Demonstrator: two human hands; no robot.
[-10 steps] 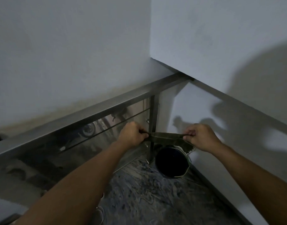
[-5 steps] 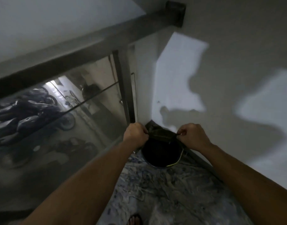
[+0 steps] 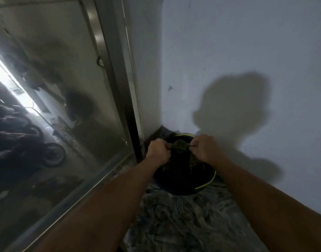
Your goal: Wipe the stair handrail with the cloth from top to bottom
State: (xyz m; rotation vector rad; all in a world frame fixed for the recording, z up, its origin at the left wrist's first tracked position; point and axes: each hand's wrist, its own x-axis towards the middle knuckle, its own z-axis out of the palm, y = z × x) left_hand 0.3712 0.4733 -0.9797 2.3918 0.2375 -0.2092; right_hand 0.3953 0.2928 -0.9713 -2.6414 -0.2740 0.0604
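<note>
A dim corner: pale wall [image 3: 247,51] on the right, mottled grey floor [image 3: 183,219] below, and a glass panel [image 3: 52,110] on the left set against a steel post [image 3: 118,73]. The glass is murky; through it a bright strip and the vague shapes of parked motorbikes [image 3: 28,148] show, too blurred to count. The post runs off the top edge, and the handrail itself is out of frame.

In the corner sits a dark bucket [image 3: 188,180] with a yellow-green rim line; its inside is black and nothing in it can be made out. Over its mouth both hands hold the cloth [image 3: 180,145], a dark greenish bunch stretched between them. The left hand [image 3: 158,151] is a closed fist gripping one end, the right hand [image 3: 204,148] likewise closed on the other. Most of the cloth is hidden inside the fists; frayed ends hang below the right wrist into the bucket's shadow. Whether it is wet cannot be told.

Both forearms enter from the bottom edge, cut off at the elbows. A large shadow of the person lies on the wall.
</note>
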